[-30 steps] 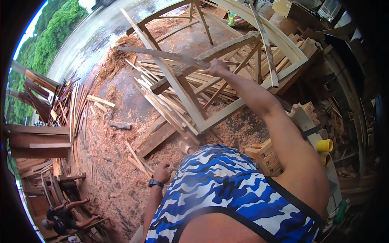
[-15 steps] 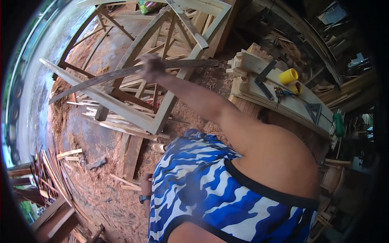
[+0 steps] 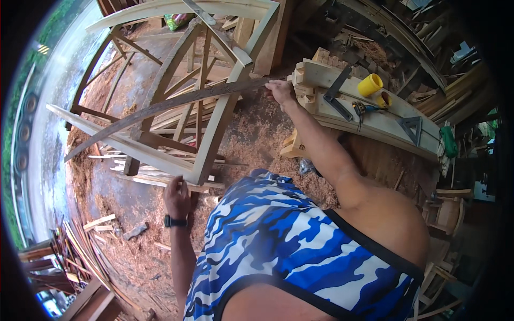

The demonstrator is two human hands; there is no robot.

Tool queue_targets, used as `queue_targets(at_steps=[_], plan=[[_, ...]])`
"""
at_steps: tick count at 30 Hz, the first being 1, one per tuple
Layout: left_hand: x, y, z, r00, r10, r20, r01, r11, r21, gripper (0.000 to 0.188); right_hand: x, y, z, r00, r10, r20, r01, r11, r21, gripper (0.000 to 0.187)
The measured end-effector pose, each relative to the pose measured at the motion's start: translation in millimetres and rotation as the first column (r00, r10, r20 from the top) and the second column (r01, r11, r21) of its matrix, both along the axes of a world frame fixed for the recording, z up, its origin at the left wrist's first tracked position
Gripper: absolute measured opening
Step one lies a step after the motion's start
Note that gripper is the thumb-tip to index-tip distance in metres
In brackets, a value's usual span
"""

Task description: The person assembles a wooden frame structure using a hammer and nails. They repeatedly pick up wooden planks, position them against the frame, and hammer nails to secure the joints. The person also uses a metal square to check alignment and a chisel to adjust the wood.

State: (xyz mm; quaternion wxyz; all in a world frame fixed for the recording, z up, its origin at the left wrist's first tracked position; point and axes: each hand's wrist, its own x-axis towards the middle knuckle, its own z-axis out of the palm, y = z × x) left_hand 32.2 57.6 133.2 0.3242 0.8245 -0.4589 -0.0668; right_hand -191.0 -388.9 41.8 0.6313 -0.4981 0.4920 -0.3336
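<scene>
A long, thin, bowed strip of weathered wood (image 3: 176, 101) lies across a pale wooden frame (image 3: 216, 136) of curved rails and slats. My right hand (image 3: 281, 92), arm stretched out, pinches the strip's right end near the stacked boards. The strip's other end points down to the left, past the frame's near rail. My left hand (image 3: 176, 198), with a dark watch on its wrist, is just beside the frame's near corner. Its fingers are loosely bent and slightly apart, with nothing visible in them.
At right, stacked boards (image 3: 375, 134) carry a black try square (image 3: 338, 93), a yellow cup (image 3: 369, 84), a tape measure (image 3: 357, 108) and a triangular square (image 3: 411, 130). A hammer head (image 3: 136, 231) and shavings lie on the ground. Thin offcuts (image 3: 80, 251) are piled at lower left.
My right hand has gone from the strip's middle to its right end. My left hand has risen from beside my body to the frame's near corner.
</scene>
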Motion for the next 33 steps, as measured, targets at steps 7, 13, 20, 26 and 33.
queue_targets(at_steps=[7, 13, 20, 26, 33], plan=[[81, -154, -32, 0.983, -0.084, -0.161, 0.075, 0.995, -0.064, 0.04, 42, -9, 5, 0.997, -0.063, -0.053, 0.06, 0.996, -0.063, 0.014], [95, -260, -19, 0.285, -0.005, -0.959, -0.384, 0.916, -0.119, 0.06, 49, -36, 20, 0.988, -0.108, -0.107, 0.094, 0.987, -0.131, 0.016], [124, -270, -29, 0.162, -0.066, -0.985, -0.525, 0.839, -0.143, 0.045, 64, -18, 46, 0.989, -0.094, 0.113, 0.077, 0.986, 0.147, 0.011], [131, -273, -36, 0.176, -0.107, -0.979, -0.524, 0.832, -0.185, 0.04, 60, -12, 64, 0.998, -0.053, 0.022, 0.051, 0.996, 0.069, 0.014], [135, -270, -46, 0.223, -0.051, -0.974, -0.483, 0.861, -0.156, 0.042, 63, -25, 46, 0.999, -0.004, 0.035, 0.003, 0.999, 0.046, 0.014]])
